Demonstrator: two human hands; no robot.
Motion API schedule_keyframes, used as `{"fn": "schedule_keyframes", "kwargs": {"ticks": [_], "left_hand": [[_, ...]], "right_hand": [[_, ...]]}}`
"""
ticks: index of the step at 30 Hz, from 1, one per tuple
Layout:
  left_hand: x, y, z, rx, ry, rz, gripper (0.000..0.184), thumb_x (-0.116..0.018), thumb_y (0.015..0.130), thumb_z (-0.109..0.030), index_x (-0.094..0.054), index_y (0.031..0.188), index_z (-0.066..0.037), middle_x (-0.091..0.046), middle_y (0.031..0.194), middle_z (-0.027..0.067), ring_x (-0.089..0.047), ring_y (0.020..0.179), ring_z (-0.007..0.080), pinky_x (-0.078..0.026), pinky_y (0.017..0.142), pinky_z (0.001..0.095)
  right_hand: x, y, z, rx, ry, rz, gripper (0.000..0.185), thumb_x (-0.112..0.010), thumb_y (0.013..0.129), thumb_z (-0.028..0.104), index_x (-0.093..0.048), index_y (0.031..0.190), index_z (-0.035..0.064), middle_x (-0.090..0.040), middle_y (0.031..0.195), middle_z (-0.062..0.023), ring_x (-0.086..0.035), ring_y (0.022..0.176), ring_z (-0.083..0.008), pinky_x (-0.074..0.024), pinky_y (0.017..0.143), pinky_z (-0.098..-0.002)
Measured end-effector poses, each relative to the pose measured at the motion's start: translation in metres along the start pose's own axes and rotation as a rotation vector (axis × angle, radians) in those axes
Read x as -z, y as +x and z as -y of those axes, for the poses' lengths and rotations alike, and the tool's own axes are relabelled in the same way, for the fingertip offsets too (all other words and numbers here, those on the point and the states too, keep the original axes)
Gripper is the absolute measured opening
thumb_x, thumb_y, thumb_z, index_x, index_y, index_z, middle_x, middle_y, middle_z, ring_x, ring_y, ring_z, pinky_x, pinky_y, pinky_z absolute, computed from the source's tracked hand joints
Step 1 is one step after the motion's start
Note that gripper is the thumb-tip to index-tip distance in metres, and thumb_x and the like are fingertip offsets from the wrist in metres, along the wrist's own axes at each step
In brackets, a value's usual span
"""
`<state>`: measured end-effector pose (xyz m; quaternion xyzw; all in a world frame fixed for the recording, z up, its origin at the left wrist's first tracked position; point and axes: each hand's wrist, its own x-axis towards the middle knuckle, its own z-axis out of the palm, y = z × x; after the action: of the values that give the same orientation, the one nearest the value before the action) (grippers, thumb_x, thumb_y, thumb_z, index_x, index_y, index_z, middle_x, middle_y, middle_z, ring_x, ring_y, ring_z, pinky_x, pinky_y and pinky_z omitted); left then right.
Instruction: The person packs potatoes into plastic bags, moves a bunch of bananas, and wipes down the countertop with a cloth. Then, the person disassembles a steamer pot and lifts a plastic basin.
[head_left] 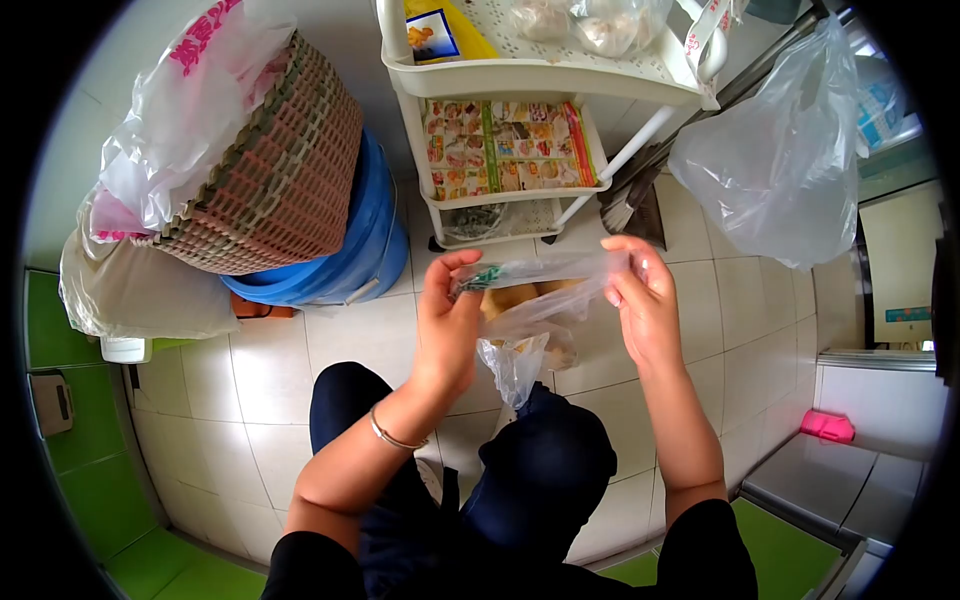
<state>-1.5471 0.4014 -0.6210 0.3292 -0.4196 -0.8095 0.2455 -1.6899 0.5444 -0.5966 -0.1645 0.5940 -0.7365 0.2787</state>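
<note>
A thin clear plastic bag (548,268) is stretched between my two hands above the floor. My left hand (448,322) grips one side of its top edge, by a patch of green print. Thumb and fingers of my right hand (642,298) are closed on the opposite side. Through and below the film show yellowish-brown lumps (508,301), whose kind I cannot make out. The crumpled white lower part of the plastic (514,366) hangs over my knee. A bracelet (392,432) circles my left wrist.
A white tiered cart (540,75) stands ahead, with bagged goods on top. Left of it, a woven basket (285,160) rests on a blue bucket (385,235), beside a pale sack (145,290). A plastic bag (775,150) hangs at the right, near a broom (622,212).
</note>
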Motion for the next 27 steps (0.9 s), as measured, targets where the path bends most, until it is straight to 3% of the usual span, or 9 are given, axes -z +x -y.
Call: {"fn": "schedule_keyframes", "kwargs": {"ticks": [3,5,7,12,17,19,21,25,27], "left_hand": [[0.017,0.008,0.002,-0.039,0.176,0.051,0.034,-0.047,0.08,0.009,-0.051,0.111,-0.004,-0.053,0.093,0.0023,-0.051,0.084,0.01,-0.043,0.074,0.0215],[0.029,0.009,0.0,-0.024,0.266,0.072,0.036,-0.048,0.08,0.007,-0.051,0.115,-0.002,-0.053,0.095,0.0034,-0.05,0.082,0.0094,-0.042,0.073,0.0211],[0.046,0.013,0.004,-0.148,0.59,0.078,0.045,-0.045,0.077,0.01,-0.049,0.12,-0.001,-0.053,0.091,0.0029,-0.049,0.078,0.0085,-0.041,0.071,0.02],[0.074,0.007,0.002,-0.166,0.671,0.152,0.056,-0.05,0.072,0.009,-0.046,0.125,-0.006,-0.048,0.068,-0.0008,-0.046,0.062,0.0095,-0.041,0.06,0.0232],[0.102,0.008,0.023,-0.221,0.965,0.308,0.034,-0.049,0.076,0.007,-0.056,0.107,-0.002,-0.064,0.091,0.0093,-0.059,0.084,0.016,-0.046,0.074,0.0275],[0.097,0.004,0.023,-0.207,0.717,0.134,0.024,-0.047,0.08,0.005,-0.059,0.1,0.0,-0.064,0.088,0.0076,-0.058,0.083,0.0139,-0.046,0.074,0.0262],[0.095,0.002,0.02,-0.141,0.653,0.113,0.024,-0.043,0.082,0.003,-0.058,0.1,0.003,-0.063,0.088,0.0065,-0.057,0.084,0.012,-0.046,0.074,0.0248],[0.089,-0.003,0.016,-0.043,0.633,-0.019,0.021,-0.042,0.085,0.0,-0.058,0.099,0.003,-0.061,0.085,0.004,-0.054,0.077,0.0084,-0.045,0.068,0.0224],[0.084,-0.006,0.017,0.006,0.44,-0.137,0.02,-0.043,0.089,-0.007,-0.058,0.098,0.003,-0.06,0.084,0.0032,-0.053,0.074,0.0074,-0.044,0.065,0.0215]], "right_hand": [[-0.011,0.008,-0.005,-0.099,-0.053,0.148,0.019,-0.052,0.088,0.004,-0.057,0.106,0.0001,-0.046,0.076,0.0028,-0.036,0.061,-0.0046,-0.032,0.055,-0.0199],[-0.017,0.013,-0.018,-0.135,-0.097,0.153,0.02,-0.052,0.089,0.005,-0.057,0.108,0.0005,-0.051,0.082,0.0019,-0.043,0.066,-0.005,-0.0374,0.058,-0.0198],[-0.035,0.015,-0.034,-0.008,-0.247,0.18,0.019,-0.051,0.09,0.006,-0.057,0.107,0.0013,-0.057,0.089,0.0003,-0.051,0.074,-0.0074,-0.0433,0.065,-0.0211],[-0.093,0.007,-0.06,0.214,-0.459,0.412,0.02,-0.052,0.086,0.003,-0.058,0.105,0.0023,-0.06,0.096,-0.0055,-0.057,0.087,-0.0138,-0.0458,0.076,-0.0283],[-0.111,-0.005,-0.066,0.366,-0.641,0.587,0.02,-0.053,0.085,0.003,-0.058,0.104,0.0043,-0.06,0.103,-0.0077,-0.058,0.09,-0.0162,-0.0475,0.073,-0.0291],[-0.102,-0.007,-0.065,0.123,-0.457,0.67,0.029,-0.054,0.083,0.002,-0.054,0.112,0.0051,-0.058,0.107,-0.0063,-0.057,0.09,-0.0145,-0.0481,0.072,-0.0275],[-0.082,-0.005,-0.073,0.026,-0.216,0.624,0.059,-0.056,0.079,-0.004,-0.035,0.133,0.0089,-0.047,0.126,-0.0086,-0.054,0.096,-0.0151,-0.0487,0.075,-0.0251],[-0.045,0.002,-0.106,-0.034,-0.524,0.678,0.083,-0.062,0.075,0.0,-0.017,0.143,0.0141,-0.036,0.137,-0.0121,-0.047,0.114,-0.0226,-0.0453,0.089,-0.0329],[-0.054,-0.005,-0.123,0.374,-0.606,0.804,0.107,-0.078,0.064,0.017,-0.007,0.144,0.0085,-0.031,0.14,-0.0178,-0.037,0.125,-0.0311,-0.0348,0.102,-0.04]]}}
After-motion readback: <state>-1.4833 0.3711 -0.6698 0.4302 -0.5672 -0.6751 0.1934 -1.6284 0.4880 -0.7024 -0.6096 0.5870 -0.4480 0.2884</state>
